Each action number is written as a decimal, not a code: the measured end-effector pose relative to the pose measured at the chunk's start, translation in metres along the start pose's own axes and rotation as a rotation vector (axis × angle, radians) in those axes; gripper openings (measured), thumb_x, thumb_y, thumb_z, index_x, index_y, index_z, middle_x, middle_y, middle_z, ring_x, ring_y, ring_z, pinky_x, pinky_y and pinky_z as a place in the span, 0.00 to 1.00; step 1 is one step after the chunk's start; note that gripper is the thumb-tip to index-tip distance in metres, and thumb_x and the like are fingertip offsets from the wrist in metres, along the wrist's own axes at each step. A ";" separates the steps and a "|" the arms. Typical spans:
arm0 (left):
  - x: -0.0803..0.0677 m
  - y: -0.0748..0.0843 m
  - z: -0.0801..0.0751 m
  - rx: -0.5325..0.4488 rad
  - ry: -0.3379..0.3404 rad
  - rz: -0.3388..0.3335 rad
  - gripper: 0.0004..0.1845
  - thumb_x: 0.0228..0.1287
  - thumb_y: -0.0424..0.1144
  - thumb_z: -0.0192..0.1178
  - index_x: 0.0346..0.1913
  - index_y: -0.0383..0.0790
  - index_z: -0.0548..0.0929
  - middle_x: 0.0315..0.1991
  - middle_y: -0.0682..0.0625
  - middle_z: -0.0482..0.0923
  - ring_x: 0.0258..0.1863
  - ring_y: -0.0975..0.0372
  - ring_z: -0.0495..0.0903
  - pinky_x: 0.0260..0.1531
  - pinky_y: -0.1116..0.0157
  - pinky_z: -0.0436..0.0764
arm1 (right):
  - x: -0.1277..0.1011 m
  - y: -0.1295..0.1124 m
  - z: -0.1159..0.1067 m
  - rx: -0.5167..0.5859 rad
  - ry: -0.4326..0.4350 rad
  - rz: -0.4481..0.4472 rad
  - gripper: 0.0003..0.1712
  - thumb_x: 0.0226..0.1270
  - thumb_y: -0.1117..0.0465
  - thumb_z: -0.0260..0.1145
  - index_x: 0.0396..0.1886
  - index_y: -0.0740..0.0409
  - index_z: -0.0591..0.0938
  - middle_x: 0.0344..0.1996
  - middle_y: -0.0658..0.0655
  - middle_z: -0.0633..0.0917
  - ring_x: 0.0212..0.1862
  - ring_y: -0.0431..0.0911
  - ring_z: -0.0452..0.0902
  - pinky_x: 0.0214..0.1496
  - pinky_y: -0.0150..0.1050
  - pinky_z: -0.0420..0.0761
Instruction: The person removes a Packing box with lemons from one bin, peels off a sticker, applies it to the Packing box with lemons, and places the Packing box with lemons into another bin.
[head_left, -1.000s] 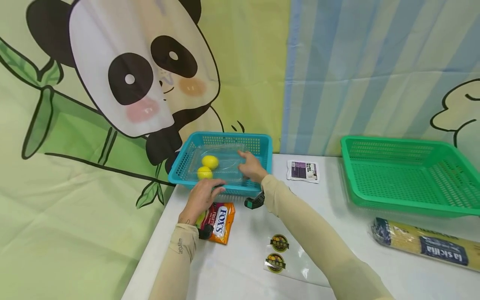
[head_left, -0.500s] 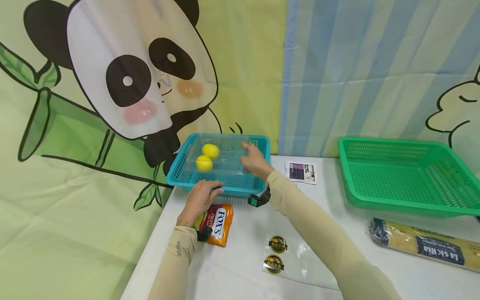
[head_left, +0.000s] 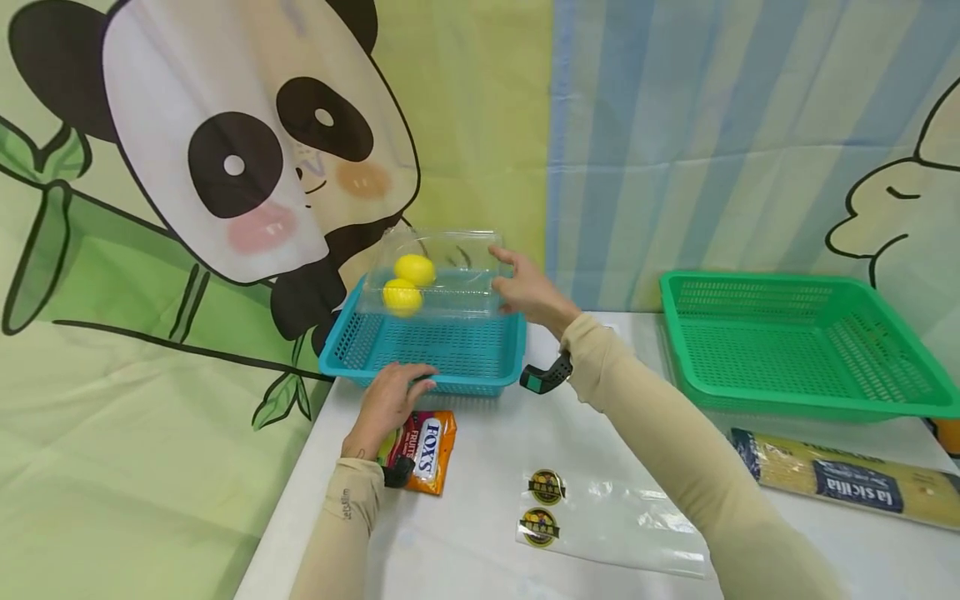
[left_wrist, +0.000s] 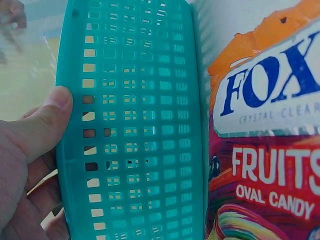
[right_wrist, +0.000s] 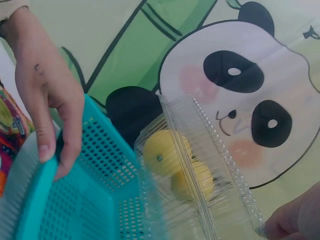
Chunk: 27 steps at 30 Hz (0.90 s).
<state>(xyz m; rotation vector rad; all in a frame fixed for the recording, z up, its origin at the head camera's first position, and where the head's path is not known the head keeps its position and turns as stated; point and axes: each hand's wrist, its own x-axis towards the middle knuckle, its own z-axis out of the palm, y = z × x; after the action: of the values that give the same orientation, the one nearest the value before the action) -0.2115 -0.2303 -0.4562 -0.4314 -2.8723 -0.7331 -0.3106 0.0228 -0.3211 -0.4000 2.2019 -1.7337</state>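
Observation:
My right hand (head_left: 531,287) pinches the right end of a clear plastic clamshell box (head_left: 461,292), which hangs tilted above the back of the blue basket (head_left: 465,385). Two yellow lemons (head_left: 415,269) lie together in the box's left part; the right wrist view shows them through its ribbed wall (right_wrist: 200,150). At the basket's front rim, my left hand (head_left: 386,408) holds on, its thumb over the rim and its fingers inside, as the left wrist view shows. Just under that hand, a Fox's fruit candy bag (head_left: 431,454) lies against the basket's front, partly covered by the wrist.
A green basket (head_left: 750,402) stands at the right, with a long pack of spaghetti (head_left: 858,486) before it. A clear plastic bag with two round labels (head_left: 622,533) lies flat on the white table (head_left: 450,550). A patterned curtain (head_left: 480,125) hangs right behind.
My right hand has lifted the clamshell box with the lemons up out of the blue basket. My left hand stays on the front rim. The small white packet is now mostly behind the right arm.

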 end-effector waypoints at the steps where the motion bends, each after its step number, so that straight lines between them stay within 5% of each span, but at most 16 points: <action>1: 0.000 0.000 0.000 0.003 0.000 0.004 0.16 0.75 0.42 0.59 0.58 0.42 0.85 0.58 0.43 0.84 0.62 0.47 0.79 0.76 0.44 0.59 | -0.003 -0.003 -0.004 -0.005 0.004 -0.004 0.41 0.74 0.72 0.49 0.82 0.44 0.55 0.83 0.49 0.49 0.13 0.39 0.54 0.32 0.38 0.82; 5: 0.002 -0.001 0.001 -0.002 -0.001 0.010 0.16 0.75 0.42 0.58 0.58 0.42 0.85 0.57 0.43 0.85 0.62 0.47 0.79 0.76 0.44 0.59 | -0.014 -0.013 -0.022 -0.016 0.021 -0.014 0.43 0.72 0.74 0.50 0.83 0.45 0.54 0.83 0.50 0.48 0.13 0.39 0.55 0.50 0.49 0.86; 12: 0.002 -0.001 0.002 -0.015 0.003 0.018 0.15 0.74 0.41 0.59 0.58 0.41 0.85 0.56 0.42 0.85 0.61 0.47 0.80 0.75 0.43 0.59 | -0.038 -0.020 -0.050 -0.045 0.053 -0.013 0.42 0.72 0.74 0.51 0.82 0.45 0.55 0.83 0.49 0.49 0.13 0.38 0.54 0.43 0.42 0.85; 20: 0.003 -0.002 0.002 -0.005 0.001 0.020 0.17 0.75 0.42 0.58 0.59 0.40 0.85 0.57 0.42 0.85 0.62 0.47 0.80 0.76 0.44 0.59 | -0.072 -0.009 -0.084 -0.073 0.050 -0.023 0.42 0.74 0.72 0.48 0.83 0.44 0.52 0.83 0.50 0.46 0.14 0.38 0.52 0.64 0.56 0.79; 27: -0.001 -0.002 0.001 0.003 0.004 0.012 0.16 0.74 0.41 0.59 0.59 0.40 0.85 0.58 0.42 0.84 0.62 0.46 0.79 0.77 0.45 0.57 | -0.107 0.012 -0.107 -0.115 0.075 0.000 0.40 0.78 0.67 0.49 0.83 0.39 0.52 0.83 0.48 0.45 0.15 0.40 0.51 0.61 0.53 0.82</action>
<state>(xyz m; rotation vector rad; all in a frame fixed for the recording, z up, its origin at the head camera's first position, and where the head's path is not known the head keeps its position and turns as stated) -0.2112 -0.2313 -0.4577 -0.4465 -2.8643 -0.7262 -0.2571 0.1637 -0.3016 -0.3664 2.3621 -1.6526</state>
